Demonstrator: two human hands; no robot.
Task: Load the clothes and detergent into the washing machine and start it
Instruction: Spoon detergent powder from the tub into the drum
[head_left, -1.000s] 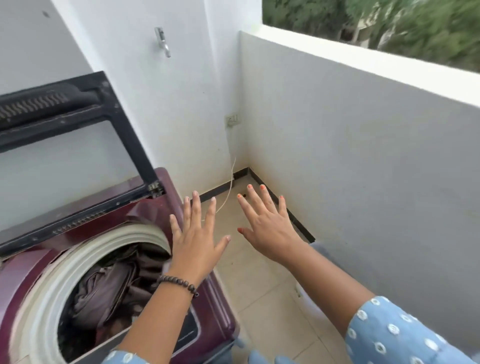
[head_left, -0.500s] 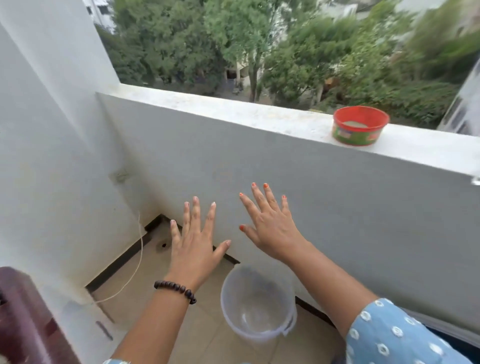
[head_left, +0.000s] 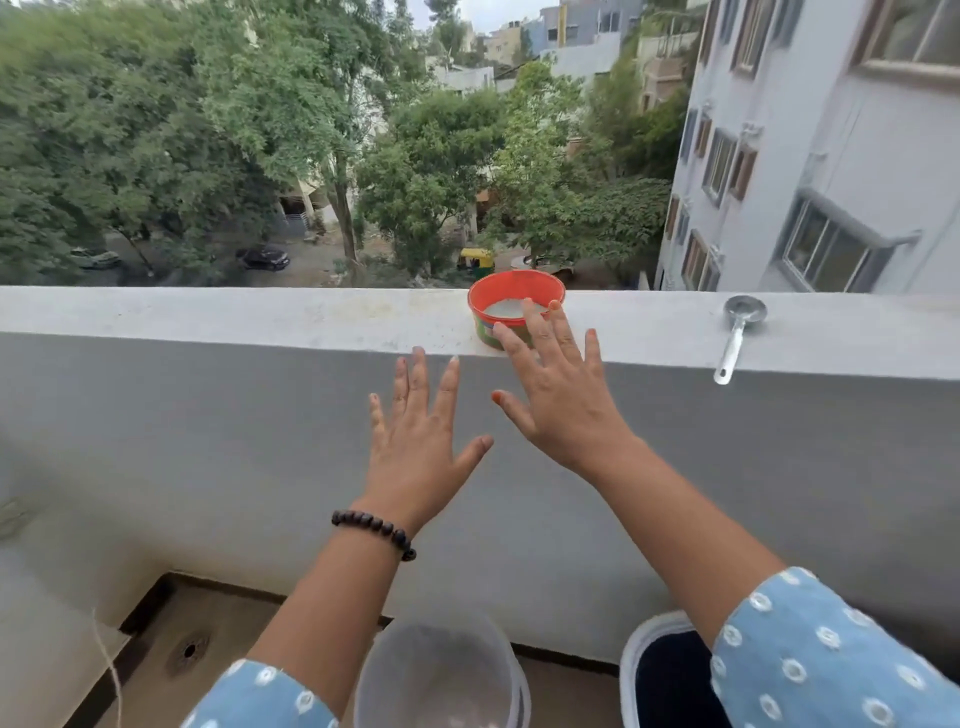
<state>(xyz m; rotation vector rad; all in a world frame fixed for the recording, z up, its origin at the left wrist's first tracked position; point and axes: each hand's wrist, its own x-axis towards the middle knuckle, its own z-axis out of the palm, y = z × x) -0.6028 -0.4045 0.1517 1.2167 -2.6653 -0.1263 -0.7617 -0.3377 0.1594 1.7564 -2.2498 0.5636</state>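
A red round tub (head_left: 506, 293) with white detergent powder inside stands on the balcony parapet's ledge (head_left: 260, 317). My right hand (head_left: 561, 395) is stretched out flat, its fingertips in front of the tub's near side; contact is unclear. Lower and left of it, my left hand (head_left: 421, 441) is also spread flat and holds nothing, a dark bead bracelet on its wrist. A metal scoop (head_left: 737, 332) lies on the ledge to the right of the tub. The washing machine is out of view.
A translucent bucket (head_left: 441, 670) stands on the tiled floor below my arms, and a white basket with dark cloth (head_left: 660, 670) to its right. A floor drain (head_left: 189, 649) and a thin cord (head_left: 106, 660) are at lower left. Beyond the ledge is a drop to the street.
The view swung from the washing machine to the parapet and rose. The tub now sits at centre, the scoop has come into view, and my right hand has reached the tub.
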